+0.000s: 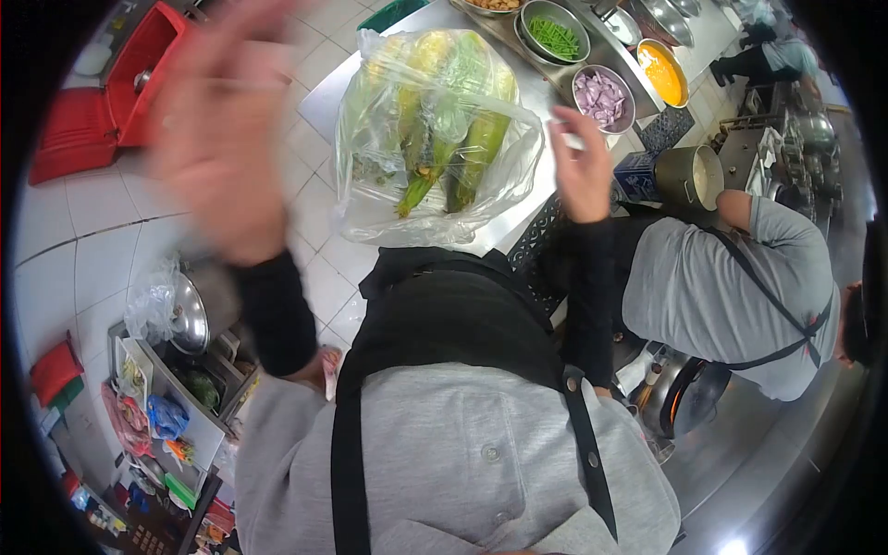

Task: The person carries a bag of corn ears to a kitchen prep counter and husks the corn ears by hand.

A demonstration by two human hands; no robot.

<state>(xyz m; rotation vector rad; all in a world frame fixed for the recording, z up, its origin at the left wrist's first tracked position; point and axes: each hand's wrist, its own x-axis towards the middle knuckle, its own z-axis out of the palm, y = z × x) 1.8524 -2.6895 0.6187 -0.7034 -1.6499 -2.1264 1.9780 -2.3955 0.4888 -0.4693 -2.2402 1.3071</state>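
Note:
A clear plastic bag [361,199] of corn ears in green husks [476,153] lies on the metal table in front of me. Several ears show through the film, stem ends toward me. My left hand [222,139] is raised to the left of the bag, apart from it and close to the camera; motion smears its fingers. Just off the bag's right side is my right hand [583,171], its fingers slightly curled and apart, with nothing visibly held.
Beyond the bag stand bowls of cut green vegetables [555,39], purple onion pieces [603,97] and orange liquid [660,72]. A co-worker in a grey shirt [703,287] bends at the right, near a large pot [689,176]. Red bins [79,129] stand left.

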